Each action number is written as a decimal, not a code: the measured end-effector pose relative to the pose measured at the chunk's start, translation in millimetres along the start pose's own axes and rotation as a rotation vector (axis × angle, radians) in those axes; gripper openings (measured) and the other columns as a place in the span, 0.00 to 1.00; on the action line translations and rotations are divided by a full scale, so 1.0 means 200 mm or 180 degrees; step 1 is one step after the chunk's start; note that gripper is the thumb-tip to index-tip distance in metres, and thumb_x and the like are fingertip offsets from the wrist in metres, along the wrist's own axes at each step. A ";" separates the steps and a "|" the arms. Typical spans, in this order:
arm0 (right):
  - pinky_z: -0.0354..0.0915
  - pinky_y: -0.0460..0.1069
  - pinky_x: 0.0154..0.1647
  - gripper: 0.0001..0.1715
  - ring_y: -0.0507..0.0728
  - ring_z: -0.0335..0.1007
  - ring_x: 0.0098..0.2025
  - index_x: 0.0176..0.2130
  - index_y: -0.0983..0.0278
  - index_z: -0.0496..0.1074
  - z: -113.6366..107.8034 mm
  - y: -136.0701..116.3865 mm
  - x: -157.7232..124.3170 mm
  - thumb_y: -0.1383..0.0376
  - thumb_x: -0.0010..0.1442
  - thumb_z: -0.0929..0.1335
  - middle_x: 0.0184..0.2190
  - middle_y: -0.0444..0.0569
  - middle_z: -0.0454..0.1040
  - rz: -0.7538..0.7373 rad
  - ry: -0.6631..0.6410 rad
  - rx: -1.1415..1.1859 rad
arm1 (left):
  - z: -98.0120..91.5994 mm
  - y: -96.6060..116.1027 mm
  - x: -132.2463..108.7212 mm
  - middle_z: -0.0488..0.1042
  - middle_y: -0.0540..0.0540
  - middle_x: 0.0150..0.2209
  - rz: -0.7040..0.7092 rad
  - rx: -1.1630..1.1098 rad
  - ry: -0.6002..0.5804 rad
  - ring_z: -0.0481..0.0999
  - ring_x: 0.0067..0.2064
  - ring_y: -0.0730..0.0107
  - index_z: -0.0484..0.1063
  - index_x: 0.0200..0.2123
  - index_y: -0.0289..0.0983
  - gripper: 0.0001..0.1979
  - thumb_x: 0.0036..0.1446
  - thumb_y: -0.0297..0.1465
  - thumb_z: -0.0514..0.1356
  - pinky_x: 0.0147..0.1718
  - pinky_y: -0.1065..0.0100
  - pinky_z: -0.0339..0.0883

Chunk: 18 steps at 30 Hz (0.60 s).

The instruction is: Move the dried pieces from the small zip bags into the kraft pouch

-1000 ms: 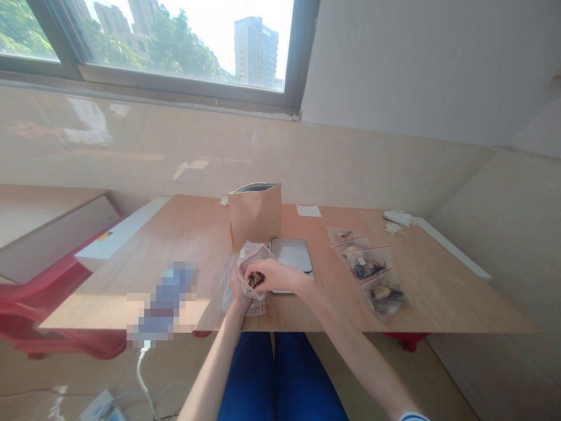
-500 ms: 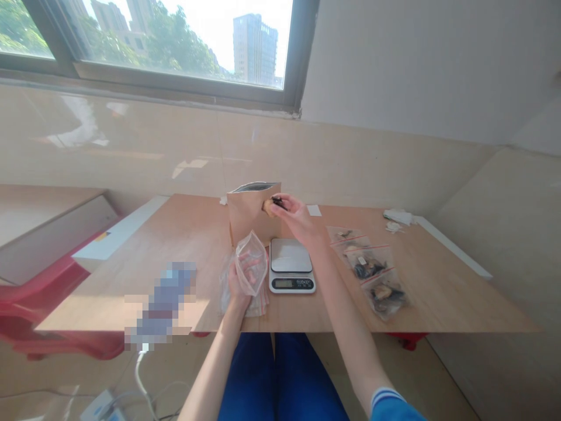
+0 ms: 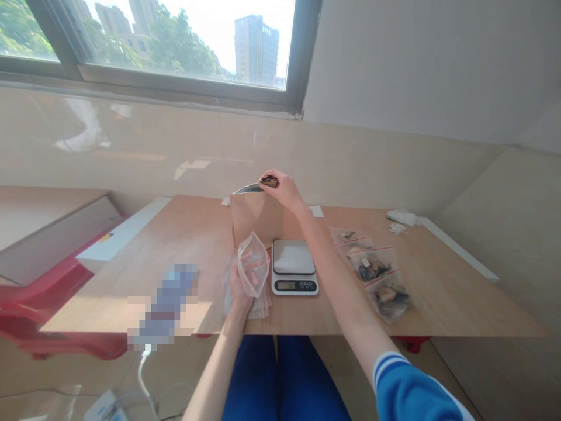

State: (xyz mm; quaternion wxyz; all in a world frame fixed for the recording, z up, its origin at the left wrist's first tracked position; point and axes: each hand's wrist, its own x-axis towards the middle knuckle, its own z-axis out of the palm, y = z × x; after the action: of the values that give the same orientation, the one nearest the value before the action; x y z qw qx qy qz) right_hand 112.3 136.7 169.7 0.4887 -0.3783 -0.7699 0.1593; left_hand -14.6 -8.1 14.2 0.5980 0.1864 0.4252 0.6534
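My right hand (image 3: 284, 192) is closed on a small clump of brown and black dried pieces (image 3: 268, 182), held at the top right of a standing kraft paper bag (image 3: 254, 217), whose mouth gapes. I cannot make out exactly what the pieces are. Lower down, my left hand (image 3: 239, 285) grips a clear zip bag (image 3: 256, 266) with its mouth spread wide; fingers show through the plastic. More flat clear bags (image 3: 263, 310) with red strips lie beneath that hand. Between my arms sits a white kitchen scale (image 3: 294, 257) with nothing on its plate.
Several filled zip bags (image 3: 388, 297) lie overlapping right of my right forearm. On the left is a blurred-out device (image 3: 169, 304) with a white cable. Crumpled white scraps (image 3: 401, 218) lie at the back right. Red chairs (image 3: 52, 313) stand by the table's left side.
My right hand has risen with the dried pieces from in front of the kraft bag to its upper edge. My left hand keeps the zip bag in nearly the same place.
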 end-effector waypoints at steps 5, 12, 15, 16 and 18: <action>0.64 0.48 0.43 0.10 0.54 0.71 0.41 0.39 0.65 0.71 0.01 0.00 0.01 0.67 0.55 0.67 0.38 0.48 0.75 -0.0101 -0.0275 -0.0339 | -0.01 -0.01 0.01 0.75 0.44 0.26 -0.0083 -0.0125 -0.0123 0.59 0.13 0.80 0.70 0.36 0.36 0.16 0.52 0.42 0.54 0.09 0.75 0.49; 0.56 0.55 0.54 0.17 0.59 0.63 0.52 0.49 0.67 0.70 0.02 -0.03 -0.03 0.63 0.64 0.61 0.46 0.54 0.71 -0.0134 -0.0648 -0.1503 | -0.02 -0.01 0.02 0.75 0.44 0.27 -0.0018 0.0069 -0.0192 0.60 0.14 0.79 0.70 0.37 0.37 0.15 0.54 0.40 0.51 0.11 0.74 0.52; 0.53 0.59 0.57 0.22 0.63 0.56 0.58 0.56 0.66 0.63 0.05 -0.07 -0.14 0.62 0.64 0.60 0.56 0.56 0.63 0.0019 -0.0344 -0.1610 | -0.01 -0.02 0.02 0.75 0.45 0.26 -0.0037 0.0138 -0.0208 0.60 0.14 0.78 0.70 0.38 0.37 0.16 0.56 0.38 0.48 0.11 0.73 0.51; 0.52 0.59 0.58 0.23 0.63 0.54 0.59 0.57 0.65 0.61 0.06 -0.09 -0.20 0.61 0.64 0.60 0.58 0.56 0.61 0.0079 -0.0142 -0.1547 | -0.01 -0.03 0.03 0.75 0.45 0.25 0.0004 0.0205 -0.0211 0.60 0.14 0.77 0.71 0.38 0.37 0.16 0.57 0.38 0.47 0.11 0.73 0.51; 0.52 0.56 0.58 0.22 0.60 0.56 0.58 0.55 0.66 0.62 0.10 -0.14 -0.35 0.61 0.64 0.58 0.56 0.57 0.63 0.0327 0.0305 -0.1271 | -0.01 -0.04 0.03 0.74 0.45 0.24 0.0198 0.0432 -0.0213 0.60 0.14 0.75 0.71 0.37 0.36 0.17 0.58 0.38 0.46 0.12 0.72 0.53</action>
State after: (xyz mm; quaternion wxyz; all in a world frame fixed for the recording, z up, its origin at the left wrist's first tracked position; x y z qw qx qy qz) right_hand 100.3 70.0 133.7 0.4313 -0.5135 -0.7417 0.0101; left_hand -13.2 -3.2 4.3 0.5774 0.2613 0.4422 0.6347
